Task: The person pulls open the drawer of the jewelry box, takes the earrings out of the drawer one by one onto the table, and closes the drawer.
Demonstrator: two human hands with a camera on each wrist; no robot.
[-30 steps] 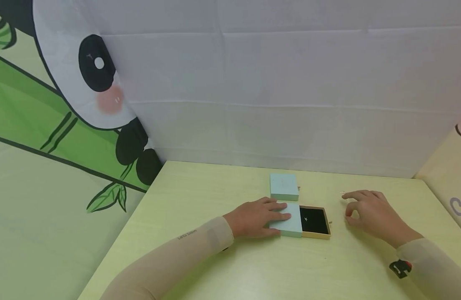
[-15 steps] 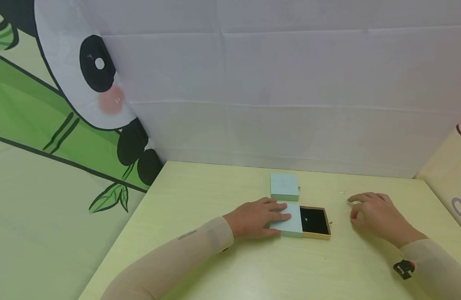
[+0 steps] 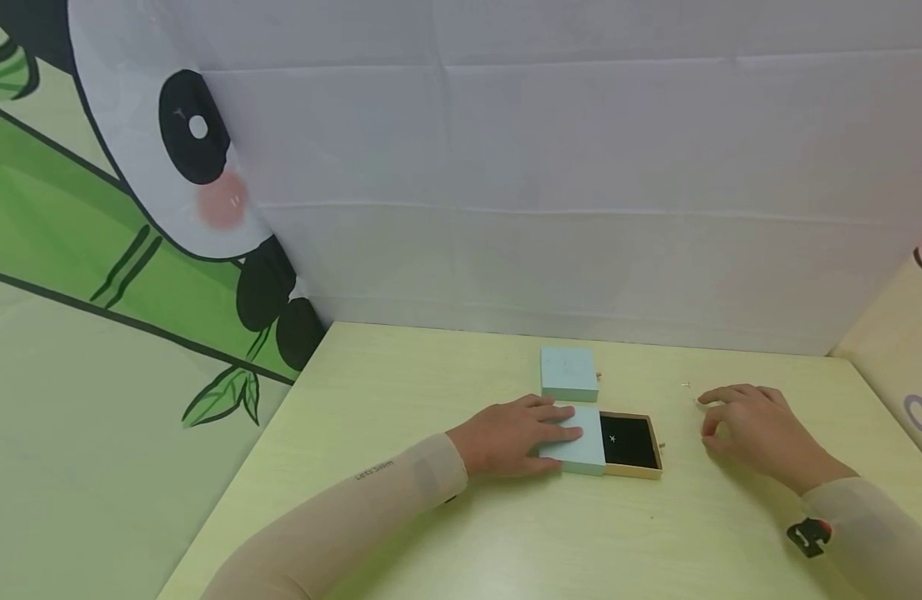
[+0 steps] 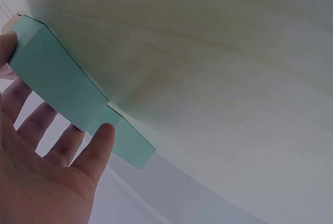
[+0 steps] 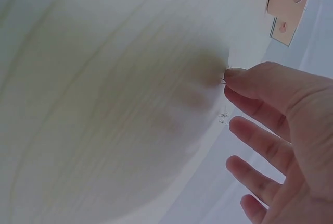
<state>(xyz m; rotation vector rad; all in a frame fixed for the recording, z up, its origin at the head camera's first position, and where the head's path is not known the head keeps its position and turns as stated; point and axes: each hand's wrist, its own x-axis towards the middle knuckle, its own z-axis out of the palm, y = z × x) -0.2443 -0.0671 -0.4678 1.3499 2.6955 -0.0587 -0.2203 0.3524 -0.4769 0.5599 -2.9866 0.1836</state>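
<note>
My left hand (image 3: 509, 437) rests on the pale blue sleeve of the near jewellery box (image 3: 587, 458), its fingers spread. From that sleeve a kraft-edged drawer (image 3: 632, 472) is pulled out to the right. A tiny star-like silvery piece (image 3: 613, 438) lies on the drawer's black pad. To the right of the box, my right hand (image 3: 754, 429) pinches a tiny thin metal jewellery piece (image 5: 223, 82) between thumb and index finger, the other fingers apart. Another tiny silvery piece (image 3: 685, 384) lies on the table, left of and beyond this hand. Fingertips cover most of the pinched piece.
A second pale blue box (image 3: 568, 372) sits shut just behind the near one, with a small pull tab on its right. The light wooden table (image 3: 401, 375) ends at a pale cloth backdrop (image 3: 506, 167) behind; a panda-print cloth hangs at left.
My right hand has drawn back slightly to the right from the tiny piece on the table, which now shows clear of the fingers. My left hand and both boxes have stayed put.
</note>
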